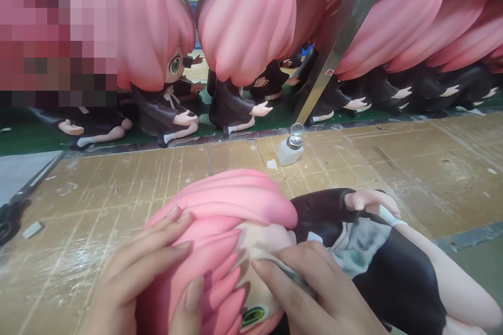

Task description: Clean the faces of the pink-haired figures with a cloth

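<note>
Pink-haired figure (275, 241) lay on its side on the tabletop (118, 193), my left hand (145, 277) spread flat steadying its head while my right hand (314, 293) pinched a cloth (283, 267) against its face.

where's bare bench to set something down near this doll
Bare wooden bench lies right of the small bottle, and more left of the doll under both hands. The green strip behind is crowded with figurines.
</note>
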Tool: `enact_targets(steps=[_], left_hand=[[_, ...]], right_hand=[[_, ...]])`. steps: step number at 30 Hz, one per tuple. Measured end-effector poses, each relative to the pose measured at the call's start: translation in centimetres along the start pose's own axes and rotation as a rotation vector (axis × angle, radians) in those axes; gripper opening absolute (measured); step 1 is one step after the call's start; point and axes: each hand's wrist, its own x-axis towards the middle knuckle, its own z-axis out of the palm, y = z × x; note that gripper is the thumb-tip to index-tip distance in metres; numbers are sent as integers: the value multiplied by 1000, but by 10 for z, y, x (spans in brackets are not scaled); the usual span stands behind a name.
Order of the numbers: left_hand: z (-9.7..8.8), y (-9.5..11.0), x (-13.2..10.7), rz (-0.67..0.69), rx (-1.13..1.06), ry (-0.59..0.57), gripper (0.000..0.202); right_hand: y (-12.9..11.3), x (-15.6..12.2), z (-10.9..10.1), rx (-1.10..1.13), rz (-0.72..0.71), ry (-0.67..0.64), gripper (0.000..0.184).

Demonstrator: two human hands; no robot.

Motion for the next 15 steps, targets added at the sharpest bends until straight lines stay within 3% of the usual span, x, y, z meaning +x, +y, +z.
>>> enact_targets(steps=[2, 4, 9, 13, 15], left_hand=[[-2, -3, 2, 31, 19, -13, 16], [-4, -4, 4, 64, 27, -17, 16], [-7, -8, 4, 90, 35, -47, 17], [-7, -11, 3, 108, 31, -47, 20], [-7, -12, 4, 139, 40, -56, 23]], right_hand=[[-4, 12, 9, -411, -281, 11, 54], [-8, 21, 14, -630, -376, 34, 51], [-10, 26, 19, -731, -362, 213, 38], [-10, 23, 19, -854, -349, 124, 46], [-12, 24, 23, -808, -324, 171, 44]])
